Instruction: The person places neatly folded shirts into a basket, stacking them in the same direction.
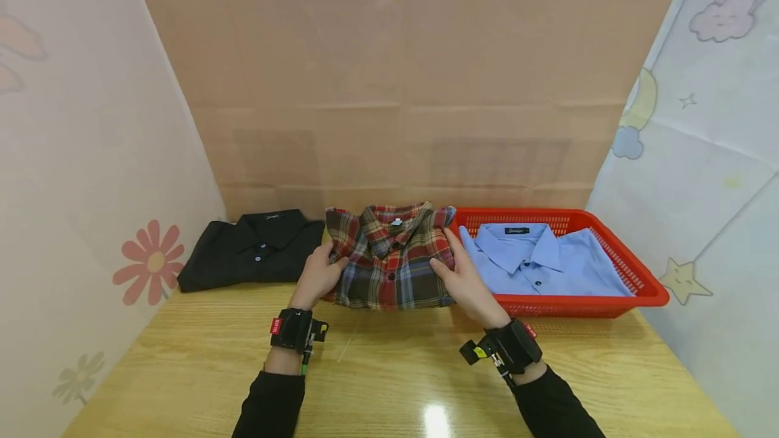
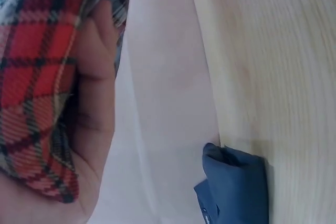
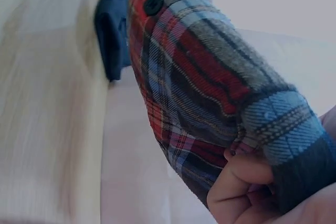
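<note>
A folded plaid shirt (image 1: pixel 392 269) in red, dark green and blue is held up in the middle of the head view, its collar at the top. My left hand (image 1: pixel 319 274) grips its left side, the thumb in front. On the other side my right hand (image 1: pixel 465 282) grips the right edge, thumb also in front. In the left wrist view the fingers (image 2: pixel 94 98) curl behind the cloth. The right wrist view shows curled fingers (image 3: pixel 239 184) under the plaid fabric (image 3: pixel 199 77), close to a blue-grey fold.
A folded black shirt (image 1: pixel 243 262) lies at the left back of the wooden table (image 1: pixel 377 370). At the right stands a red plastic basket (image 1: pixel 645 286) with a folded light blue shirt (image 1: pixel 572 265) in it. Brown paper (image 1: pixel 395 86) covers the back wall.
</note>
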A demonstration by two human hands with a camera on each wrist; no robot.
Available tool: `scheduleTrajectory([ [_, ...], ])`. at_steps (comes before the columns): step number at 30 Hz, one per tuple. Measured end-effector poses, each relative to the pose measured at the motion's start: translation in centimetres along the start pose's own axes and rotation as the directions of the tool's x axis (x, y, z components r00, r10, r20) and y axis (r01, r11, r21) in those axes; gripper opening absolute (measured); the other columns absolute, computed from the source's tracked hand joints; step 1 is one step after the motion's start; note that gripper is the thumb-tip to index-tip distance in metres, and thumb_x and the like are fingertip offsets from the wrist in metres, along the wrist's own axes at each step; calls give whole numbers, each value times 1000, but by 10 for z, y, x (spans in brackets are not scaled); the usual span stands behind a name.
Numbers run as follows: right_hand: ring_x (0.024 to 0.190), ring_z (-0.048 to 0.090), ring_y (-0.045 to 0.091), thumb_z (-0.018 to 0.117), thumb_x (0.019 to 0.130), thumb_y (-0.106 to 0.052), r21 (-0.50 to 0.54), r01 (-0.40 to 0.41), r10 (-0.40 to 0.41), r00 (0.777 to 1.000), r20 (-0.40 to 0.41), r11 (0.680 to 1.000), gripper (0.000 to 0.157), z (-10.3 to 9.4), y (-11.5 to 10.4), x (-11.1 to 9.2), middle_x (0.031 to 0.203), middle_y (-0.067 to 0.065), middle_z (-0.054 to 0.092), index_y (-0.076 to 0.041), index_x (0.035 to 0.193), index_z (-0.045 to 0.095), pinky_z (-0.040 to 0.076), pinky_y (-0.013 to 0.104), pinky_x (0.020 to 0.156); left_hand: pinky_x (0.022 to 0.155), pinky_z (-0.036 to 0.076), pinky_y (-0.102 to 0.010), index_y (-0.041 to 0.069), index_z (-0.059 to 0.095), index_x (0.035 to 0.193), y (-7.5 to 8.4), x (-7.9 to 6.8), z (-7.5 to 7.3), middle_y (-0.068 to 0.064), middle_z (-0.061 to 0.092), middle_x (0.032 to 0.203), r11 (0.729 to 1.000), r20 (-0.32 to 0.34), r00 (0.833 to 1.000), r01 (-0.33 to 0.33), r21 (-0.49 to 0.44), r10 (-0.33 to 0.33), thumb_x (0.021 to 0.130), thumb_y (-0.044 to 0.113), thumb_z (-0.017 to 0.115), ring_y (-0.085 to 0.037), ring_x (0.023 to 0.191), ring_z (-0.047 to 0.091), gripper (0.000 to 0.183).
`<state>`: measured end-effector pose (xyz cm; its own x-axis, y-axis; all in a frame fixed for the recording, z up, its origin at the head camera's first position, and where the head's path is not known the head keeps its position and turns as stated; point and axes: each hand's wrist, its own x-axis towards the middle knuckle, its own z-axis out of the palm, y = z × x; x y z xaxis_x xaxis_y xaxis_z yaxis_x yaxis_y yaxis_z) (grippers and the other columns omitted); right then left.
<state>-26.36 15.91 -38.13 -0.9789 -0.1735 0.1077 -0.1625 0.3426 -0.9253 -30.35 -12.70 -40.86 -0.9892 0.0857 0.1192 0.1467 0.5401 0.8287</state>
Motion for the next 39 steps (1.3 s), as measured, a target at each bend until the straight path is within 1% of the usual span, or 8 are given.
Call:
scheduleTrajectory([
  [3,152,-8,32,45,105,-18,6,3,-3,1000,-4,1000,69,-8,-4,-1,166,8,-7,-22,159,3,13,61,118,88,45,-49,5,48,138,6,-2,1,-21,53,138,998,-25,999,-33,-51,32,100,17,54,-38,112,57,40],
  [11,152,-8,36,46,105,-19,6,-6,6,1000,-8,1000,71,-38,-5,-6,166,11,-8,-24,160,1,12,66,116,103,43,-50,10,42,146,22,-7,13,-15,48,146,980,-27,994,-109,-167,106,100,13,48,-31,131,49,46],
  [15,151,-5,39,47,105,-21,-16,0,0,1000,1,1000,73,-54,-3,-8,166,10,-10,-26,159,-1,15,65,116,96,44,-43,8,45,140,30,-5,26,-15,53,138,964,-44,991,-131,-233,124,100,9,46,-27,118,53,41],
  [19,150,-1,42,47,105,-23,-56,-1,0,1000,-8,998,73,-67,1,-11,166,12,-9,-27,159,-2,20,66,113,84,44,-38,8,51,133,36,-4,42,-15,59,126,964,-82,987,-155,-216,141,98,8,48,-25,99,55,35],
  [20,146,16,45,47,105,-25,-78,-6,5,1000,-17,997,73,-70,3,-12,165,16,0,-27,159,-2,29,63,109,85,45,-39,8,51,132,37,-3,46,-14,60,125,966,-92,984,-165,-200,150,97,8,48,-25,101,56,35],
  [24,145,17,47,46,105,-27,-112,-25,20,999,-39,993,73,-83,7,-15,164,18,1,-29,159,-2,29,65,107,93,47,-46,7,52,130,44,-3,60,-16,60,128,967,-109,978,-193,-165,176,98,7,50,-29,113,58,33],
  [30,150,-7,42,47,105,-22,-128,-12,7,999,-43,992,73,-101,8,-17,165,13,-7,-26,159,-2,13,71,112,92,48,-47,5,52,127,53,-1,77,-19,62,124,962,-128,968,-233,-142,216,98,7,51,-31,111,60,29],
  [39,150,-6,43,44,105,-16,-121,18,-27,997,-71,992,72,-95,13,-12,165,15,-7,-23,159,-3,11,70,113,89,50,-46,9,50,130,42,3,84,-16,63,122,943,-184,951,-281,-181,248,98,9,51,-28,110,61,32],
])
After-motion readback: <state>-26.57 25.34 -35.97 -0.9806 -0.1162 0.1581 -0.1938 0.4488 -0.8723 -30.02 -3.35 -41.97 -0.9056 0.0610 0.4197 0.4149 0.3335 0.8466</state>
